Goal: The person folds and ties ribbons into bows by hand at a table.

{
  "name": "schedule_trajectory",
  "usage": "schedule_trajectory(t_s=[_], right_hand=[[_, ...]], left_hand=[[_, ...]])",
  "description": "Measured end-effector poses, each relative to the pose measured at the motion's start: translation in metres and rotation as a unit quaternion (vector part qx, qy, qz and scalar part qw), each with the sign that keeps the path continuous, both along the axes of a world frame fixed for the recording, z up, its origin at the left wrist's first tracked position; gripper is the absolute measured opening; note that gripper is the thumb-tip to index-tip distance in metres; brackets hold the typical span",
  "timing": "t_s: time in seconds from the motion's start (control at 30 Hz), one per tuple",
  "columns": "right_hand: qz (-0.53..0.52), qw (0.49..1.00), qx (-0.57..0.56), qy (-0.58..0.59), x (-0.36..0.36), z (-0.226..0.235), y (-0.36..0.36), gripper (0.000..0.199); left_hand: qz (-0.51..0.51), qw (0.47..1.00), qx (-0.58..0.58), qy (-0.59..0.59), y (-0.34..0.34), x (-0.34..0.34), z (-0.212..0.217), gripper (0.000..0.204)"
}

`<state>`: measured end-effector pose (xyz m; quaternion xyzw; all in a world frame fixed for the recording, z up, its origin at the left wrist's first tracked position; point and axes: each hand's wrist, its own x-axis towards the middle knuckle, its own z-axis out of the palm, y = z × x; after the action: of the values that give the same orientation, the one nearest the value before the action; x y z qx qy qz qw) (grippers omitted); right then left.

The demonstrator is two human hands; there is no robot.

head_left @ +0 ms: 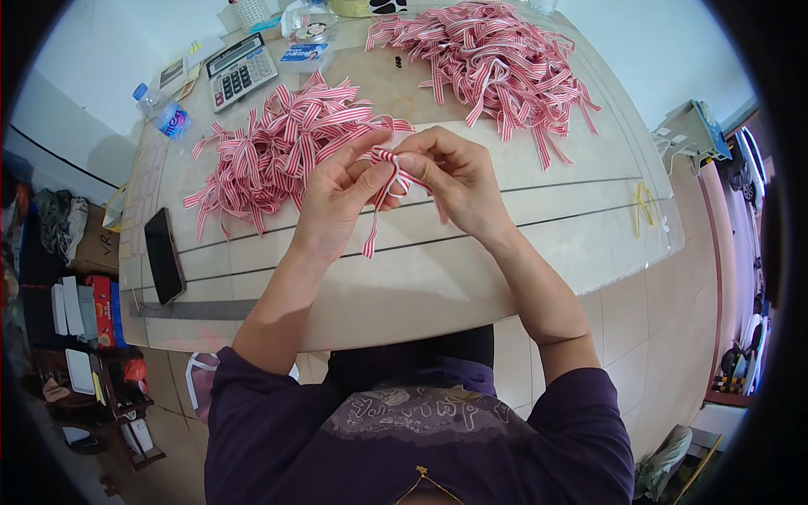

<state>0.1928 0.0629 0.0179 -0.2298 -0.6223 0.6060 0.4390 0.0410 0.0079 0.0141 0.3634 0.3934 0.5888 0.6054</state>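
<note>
Between my two hands, above the middle of the table, is a red-and-white striped ribbon bow [394, 168] with its tails hanging down. My left hand [343, 178] pinches its left side between thumb and fingers. The right side is gripped by my right hand [450, 172], thumb pressed against the fingers. Just beyond my left hand lies a heap of similar striped ribbon bows [282, 147]. A larger pile of striped ribbons [497, 63] covers the far right part of the table. My fingers partly hide the bow's centre.
On the table [581, 210] at the left are a black phone [164, 256], a water bottle [162, 111] and a calculator [241, 71]. A roll of tape [312, 29] sits at the back. Yellow bands [645, 208] lie near the right edge. Shelves with boxes [80, 310] stand left.
</note>
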Motion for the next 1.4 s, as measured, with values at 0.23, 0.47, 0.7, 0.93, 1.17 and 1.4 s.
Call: schedule_trajectory(t_s=[0.23,0.47,0.7,0.93,1.17,1.4], right_hand=[[-0.02,1.0,0.004,-0.006,0.0,0.007,-0.003,0.007],[0.065,0.949,-0.305,-0.05,0.008,0.02,0.006,0.011],[0.086,0.947,-0.302,0.068,0.009,0.004,0.009,0.013],[0.012,0.983,-0.185,0.003,-0.002,0.001,0.003,0.011],[0.015,0.992,-0.115,0.058,-0.016,-0.006,-0.005,0.009],[0.029,0.995,-0.097,0.019,-0.021,-0.004,-0.006,0.009]], left_hand=[[0.007,1.0,-0.01,-0.015,-0.002,-0.002,-0.005,0.023],[0.068,0.918,0.28,0.274,0.005,-0.009,-0.003,0.018],[0.083,0.835,0.357,0.411,0.009,-0.002,0.004,0.014],[0.051,0.965,0.169,0.195,0.002,-0.003,-0.007,0.017],[0.104,0.991,0.062,0.049,-0.004,-0.004,-0.001,0.022],[0.135,0.976,0.128,0.11,-0.009,-0.015,-0.015,0.026]])
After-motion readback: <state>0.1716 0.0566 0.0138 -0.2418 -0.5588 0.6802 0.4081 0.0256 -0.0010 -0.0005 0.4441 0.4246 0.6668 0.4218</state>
